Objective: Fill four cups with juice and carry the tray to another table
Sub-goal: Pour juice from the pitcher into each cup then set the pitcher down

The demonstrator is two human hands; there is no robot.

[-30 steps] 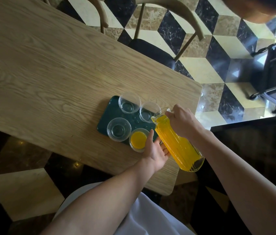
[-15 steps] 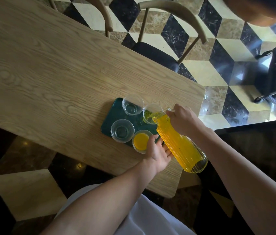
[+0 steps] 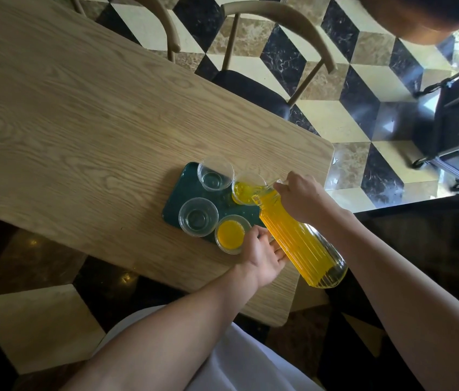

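tilted carafe (image 3: 301, 238), spout toward cup (image 3: 248, 187)

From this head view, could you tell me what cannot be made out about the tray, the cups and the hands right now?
- Tray: its right end, hidden by the pitcher and left hand.
- Cup being filled: juice level, masked by the pitcher's spout.
- Left hand: whether its fingertips touch the full cup, the tray or the pitcher.
- Right hand: the pitcher's handle, covered by the fingers.
- Two clear cups: any residue, too small.

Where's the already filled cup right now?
Filled cup sits on the green tray's near right corner, beside the left hand, next to an empty cup.
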